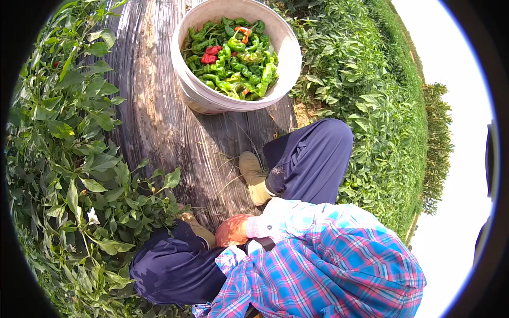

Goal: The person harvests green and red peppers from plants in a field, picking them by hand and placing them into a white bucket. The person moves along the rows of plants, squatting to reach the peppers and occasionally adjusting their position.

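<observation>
My right hand (232, 230) hangs low between my legs, close to one tan shoe (198, 230). Its back faces up and its fingers are hidden, so I cannot tell whether it holds anything. A pale buttoned cuff (260, 226) of a plaid shirt (318, 262) covers the wrist. My left hand is out of view. Before me stands a white plastic bucket (234, 106), with several wrinkled green peppers (244, 73) heaped inside. Red peppers (209, 59) and an orange-red one (243, 34) lie on top of them.
Leafy pepper plants (91, 159) crowd the left side, one bearing a white flower (93, 216). More plants (381, 131) line the right. Dark plastic mulch film (159, 99) covers the ground between. My other tan shoe (254, 179) and bent right knee (330, 139) are near the bucket.
</observation>
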Available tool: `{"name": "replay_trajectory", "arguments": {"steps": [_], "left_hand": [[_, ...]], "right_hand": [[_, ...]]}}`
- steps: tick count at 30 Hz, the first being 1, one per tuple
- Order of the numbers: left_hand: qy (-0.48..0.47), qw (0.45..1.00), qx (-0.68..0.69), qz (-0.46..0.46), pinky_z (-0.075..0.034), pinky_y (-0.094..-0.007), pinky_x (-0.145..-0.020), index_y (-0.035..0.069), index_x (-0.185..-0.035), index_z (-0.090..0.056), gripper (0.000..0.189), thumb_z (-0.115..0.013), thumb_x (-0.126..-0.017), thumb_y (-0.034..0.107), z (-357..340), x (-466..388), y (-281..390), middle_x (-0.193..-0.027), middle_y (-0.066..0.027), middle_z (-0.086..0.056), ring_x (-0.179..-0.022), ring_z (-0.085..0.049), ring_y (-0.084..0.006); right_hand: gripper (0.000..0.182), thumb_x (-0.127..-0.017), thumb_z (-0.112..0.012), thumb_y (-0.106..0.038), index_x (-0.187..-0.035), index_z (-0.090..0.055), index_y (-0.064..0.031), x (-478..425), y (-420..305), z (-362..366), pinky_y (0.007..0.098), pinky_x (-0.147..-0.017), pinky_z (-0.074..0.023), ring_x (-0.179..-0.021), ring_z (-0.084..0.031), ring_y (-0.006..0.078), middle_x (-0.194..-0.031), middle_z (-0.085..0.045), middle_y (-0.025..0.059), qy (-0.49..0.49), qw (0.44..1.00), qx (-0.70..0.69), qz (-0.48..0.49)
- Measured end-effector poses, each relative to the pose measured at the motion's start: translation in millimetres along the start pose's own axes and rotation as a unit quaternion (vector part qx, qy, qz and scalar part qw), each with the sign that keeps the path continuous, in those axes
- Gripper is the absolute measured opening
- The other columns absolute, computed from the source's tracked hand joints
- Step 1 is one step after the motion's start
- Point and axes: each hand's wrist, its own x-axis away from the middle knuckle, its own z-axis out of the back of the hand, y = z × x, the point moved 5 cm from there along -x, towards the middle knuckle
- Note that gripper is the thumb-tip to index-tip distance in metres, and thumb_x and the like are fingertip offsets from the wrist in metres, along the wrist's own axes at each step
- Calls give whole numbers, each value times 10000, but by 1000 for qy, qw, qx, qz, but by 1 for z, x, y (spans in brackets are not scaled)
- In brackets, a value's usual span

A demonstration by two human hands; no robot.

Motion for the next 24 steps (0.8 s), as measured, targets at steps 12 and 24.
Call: {"name": "replay_trajectory", "arguments": {"steps": [12, 24], "left_hand": [[104, 994, 9, -39, -492, -441, -814, 74, -1208, -534, 425, -622, -804, 175, 33, 46, -50, -1095, -181, -614, -986, -588, -394], [221, 963, 149, 31, -429, -391, -955, 20, -1265, -496, 610, -705, -751, 274, 170, 153, -105, -1228, -213, -559, -1156, -521, -357]], "right_hand": [[266, -677, -674, -214, -885, -678, -49, 19, 5, 18, 462, -687, -527, -849, -655, 337, -908, -681, 146, 54, 984, 95, -142], [336, -754, -606, -362, -924, -682, -82, 56, 24, 56, 423, -752, -518, -905, -639, 313, -922, -672, 159, 93, 969, 74, -215]]}}
